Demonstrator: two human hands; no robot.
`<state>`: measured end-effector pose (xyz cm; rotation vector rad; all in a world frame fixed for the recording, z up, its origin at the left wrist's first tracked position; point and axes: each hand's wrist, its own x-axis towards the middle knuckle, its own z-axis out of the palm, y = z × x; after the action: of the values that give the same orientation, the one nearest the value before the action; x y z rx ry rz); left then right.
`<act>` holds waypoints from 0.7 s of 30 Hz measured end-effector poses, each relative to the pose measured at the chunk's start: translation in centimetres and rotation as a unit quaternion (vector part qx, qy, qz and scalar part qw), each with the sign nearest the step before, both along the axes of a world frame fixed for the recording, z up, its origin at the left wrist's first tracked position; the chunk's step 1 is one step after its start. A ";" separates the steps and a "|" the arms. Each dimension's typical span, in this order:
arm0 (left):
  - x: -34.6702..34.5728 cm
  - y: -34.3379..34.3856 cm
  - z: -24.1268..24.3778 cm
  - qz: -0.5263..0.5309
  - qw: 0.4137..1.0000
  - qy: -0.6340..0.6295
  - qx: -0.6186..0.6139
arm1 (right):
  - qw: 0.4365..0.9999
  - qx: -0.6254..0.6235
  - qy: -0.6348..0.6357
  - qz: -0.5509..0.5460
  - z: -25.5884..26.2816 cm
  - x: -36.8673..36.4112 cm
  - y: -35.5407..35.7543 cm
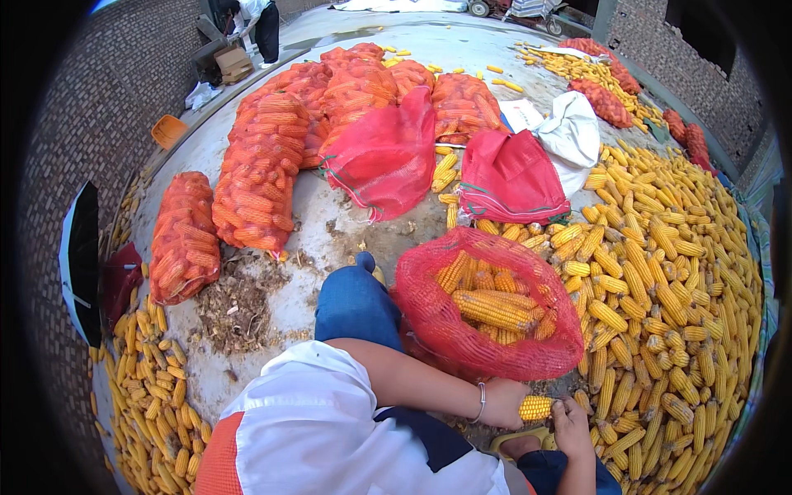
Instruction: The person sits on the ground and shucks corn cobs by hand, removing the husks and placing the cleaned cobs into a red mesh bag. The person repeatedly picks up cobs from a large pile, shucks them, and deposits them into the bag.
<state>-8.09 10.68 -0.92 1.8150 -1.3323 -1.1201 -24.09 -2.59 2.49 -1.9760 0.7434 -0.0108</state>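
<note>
An ear of yellow corn [536, 408] lies between my two hands, below the rim of an upright red mesh sack [427, 309]. My left hand [504, 403], with a band at its wrist, is closed around one end of the ear. At the other end, my right hand [570, 417] grips the tip with thumb and fingers. The sack stands open at the top and holds several husked ears [495, 309]. A big heap of corn ears [668, 297] spreads close on the right of the sack and my right hand.
Filled mesh sacks [266, 173] stand ahead and to the left. Flat red sacks [510, 176] and a white sack [572, 127] lie beyond the open one. Another corn heap [154, 402], an umbrella [83, 266] and brick walls flank me. A person [266, 31] bends at the far left.
</note>
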 end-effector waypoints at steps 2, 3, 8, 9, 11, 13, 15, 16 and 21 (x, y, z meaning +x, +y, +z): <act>0.1 -0.2 -0.5 0.008 0.998 0.058 0.019 | 0.993 0.091 -0.008 -0.075 -2.8 -1.0 -1.0; 0.3 -0.4 -0.6 0.012 0.993 0.108 0.041 | 0.985 0.132 -0.029 -0.112 -3.6 -1.2 -1.1; 0.9 -0.5 -0.7 0.036 0.982 0.184 0.037 | 0.963 0.174 -0.101 -0.179 -4.6 -0.9 -1.6; 0.9 -0.5 -0.7 0.036 0.982 0.181 0.031 | 0.963 0.155 -0.119 -0.187 -4.8 -0.8 -1.6; 0.8 -0.5 -0.8 0.044 0.980 0.192 0.030 | 0.984 -0.061 -0.137 -0.093 -4.7 -0.7 -1.9; 0.6 -0.4 -1.0 0.058 0.973 0.220 0.039 | 0.966 -0.228 -0.124 -0.017 -3.1 -0.4 -1.2; 0.5 -0.3 -0.9 0.060 0.973 0.216 0.048 | 0.935 -0.343 -0.083 0.035 0.0 0.6 0.2; 0.3 -0.3 -0.6 0.058 0.974 0.214 0.053 | 0.921 -0.381 -0.068 0.044 0.6 0.9 0.7; 0.3 -0.7 1.4 0.035 0.974 0.220 0.045 | 0.844 -0.536 0.036 -0.014 -1.5 -0.2 -2.5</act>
<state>-7.83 9.99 0.50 1.5385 -0.9632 -1.4591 -24.33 -5.06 0.98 -3.0364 0.9137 -0.4657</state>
